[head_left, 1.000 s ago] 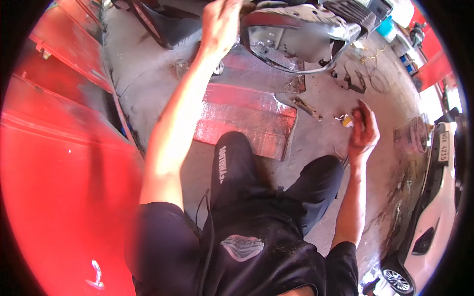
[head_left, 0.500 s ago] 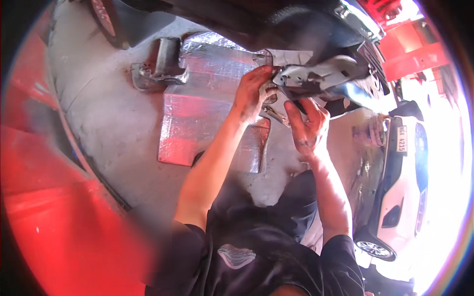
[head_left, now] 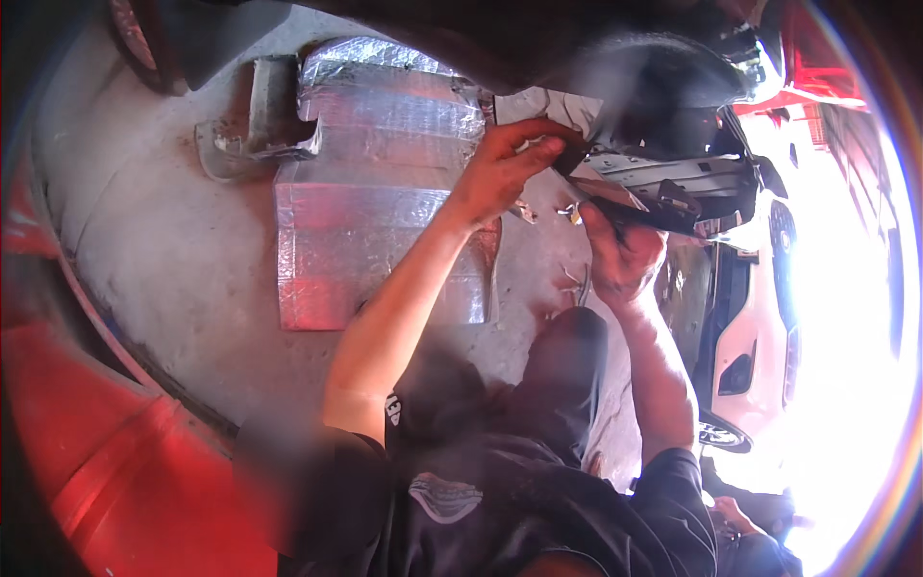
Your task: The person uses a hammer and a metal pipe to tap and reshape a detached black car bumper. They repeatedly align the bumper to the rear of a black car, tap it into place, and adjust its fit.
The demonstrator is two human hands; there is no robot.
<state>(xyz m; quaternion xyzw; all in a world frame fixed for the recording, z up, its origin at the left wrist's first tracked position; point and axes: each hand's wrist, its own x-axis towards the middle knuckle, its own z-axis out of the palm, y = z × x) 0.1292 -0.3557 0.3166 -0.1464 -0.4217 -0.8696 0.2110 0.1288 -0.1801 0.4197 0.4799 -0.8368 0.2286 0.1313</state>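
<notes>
My left hand [head_left: 495,178] pinches the left end of a dark car panel part [head_left: 663,206], thumb and fingers closed over its corner. Pale, ribbed surfaces show on the part's inner side. Below its lower edge, my right hand [head_left: 625,255] is closed round the rim, with the fingers partly hidden behind the part. Both hands work close under the dark car body [head_left: 461,43] along the top of the view. Small pale and yellow bits [head_left: 569,213] lie on the floor between my hands.
A silver foil-faced mat [head_left: 370,202] lies on the concrete floor to the left. Beside it is a grey bent metal piece [head_left: 269,115]. A red panel [head_left: 144,481] fills the lower left. A white car [head_left: 750,356] stands at the right, with what looks like a person's arm [head_left: 735,514] below.
The part has turned, so more of its ribbed inner side shows. My left hand has come round its left corner, and my right hand has shifted slightly right and down. The whole view has shifted.
</notes>
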